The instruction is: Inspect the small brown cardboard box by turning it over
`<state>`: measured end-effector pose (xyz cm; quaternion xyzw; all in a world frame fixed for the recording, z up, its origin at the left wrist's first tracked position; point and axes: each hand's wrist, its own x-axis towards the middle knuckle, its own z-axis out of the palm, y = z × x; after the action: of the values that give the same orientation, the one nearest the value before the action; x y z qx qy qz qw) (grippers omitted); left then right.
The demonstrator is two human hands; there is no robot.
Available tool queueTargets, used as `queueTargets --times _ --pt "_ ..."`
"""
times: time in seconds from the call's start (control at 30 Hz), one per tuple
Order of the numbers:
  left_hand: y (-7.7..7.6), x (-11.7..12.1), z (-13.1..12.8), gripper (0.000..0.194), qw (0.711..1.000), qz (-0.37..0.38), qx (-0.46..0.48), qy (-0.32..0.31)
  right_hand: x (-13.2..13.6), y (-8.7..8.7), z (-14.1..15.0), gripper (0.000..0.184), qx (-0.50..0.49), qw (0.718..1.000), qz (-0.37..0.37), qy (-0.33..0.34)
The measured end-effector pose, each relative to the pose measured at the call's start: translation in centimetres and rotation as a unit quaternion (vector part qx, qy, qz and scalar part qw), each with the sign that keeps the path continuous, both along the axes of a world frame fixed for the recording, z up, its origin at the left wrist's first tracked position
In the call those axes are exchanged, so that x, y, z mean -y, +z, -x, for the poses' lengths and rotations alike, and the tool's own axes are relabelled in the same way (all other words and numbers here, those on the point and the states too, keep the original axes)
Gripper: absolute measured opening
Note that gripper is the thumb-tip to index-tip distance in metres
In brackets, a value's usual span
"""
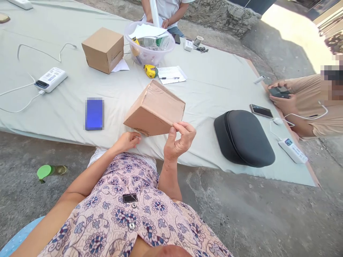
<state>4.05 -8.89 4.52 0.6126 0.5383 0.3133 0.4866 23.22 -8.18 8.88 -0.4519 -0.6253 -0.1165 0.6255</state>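
A brown cardboard box [163,103] is tilted over the near side of the cloth-covered table [203,85]. My right hand [179,139] pinches its near right corner between thumb and fingers. Just below the box's near left edge, my left hand [130,140] is closed with curled fingers, close to the table edge. What it holds, if anything, is hidden. A dark printed mark shows low on the box's near face. Left of the box lies a blurred blue rectangular item [94,113].
Behind are a second cardboard box [103,50], a plastic basket [150,53], a yellow tape measure [150,71] and a paper with a pen [173,75]. A black case [243,137] stands right; a white power bank [50,79] lies left. Two other people sit at the table.
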Motion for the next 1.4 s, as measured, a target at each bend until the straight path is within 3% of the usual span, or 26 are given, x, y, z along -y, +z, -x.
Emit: queueTargets --times 0.07,0.17,0.3,0.37,0.4,0.53,0.83,0.97,1.4 --pt "1.2 0.8 0.2 0.022 0.995 -0.092 -0.014 0.029 -0.4 0.1 0.5 0.01 0.017 1.0 0.004 0.018" --pt "3.3 1.7 0.8 0.033 0.967 -0.2 -0.026 0.156 -0.7 0.2 1.4 0.01 0.007 0.998 0.001 0.059" --pt "5.5 1.0 1.3 0.047 0.868 -0.397 -0.059 0.293 -0.9 0.5 2.0 0.005 -0.019 0.997 0.014 0.077" --pt "5.9 0.0 0.9 0.061 0.822 -0.479 -0.091 0.294 -1.0 0.7 2.2 0.016 -0.016 0.998 0.016 0.058" --pt "5.9 -0.5 0.5 0.066 0.815 -0.496 -0.104 0.28 -1.1 0.8 2.3 0.023 -0.012 0.999 0.015 0.047" --pt "5.5 -1.9 -1.1 0.053 0.845 -0.474 -0.118 0.219 -1.5 1.0 2.7 0.034 -0.012 0.999 0.025 0.024" --pt "5.1 -2.4 -0.4 0.033 0.853 -0.469 -0.079 0.215 -1.6 0.7 2.1 0.018 -0.063 0.992 0.061 0.096" --pt "4.9 -2.7 -0.1 0.032 0.852 -0.471 -0.064 0.219 -1.8 0.3 1.7 0.019 -0.074 0.988 0.054 0.124" --pt "5.6 -2.2 0.6 0.044 0.877 -0.426 -0.051 0.219 -2.2 -0.3 1.6 0.029 -0.107 0.98 0.107 0.128"
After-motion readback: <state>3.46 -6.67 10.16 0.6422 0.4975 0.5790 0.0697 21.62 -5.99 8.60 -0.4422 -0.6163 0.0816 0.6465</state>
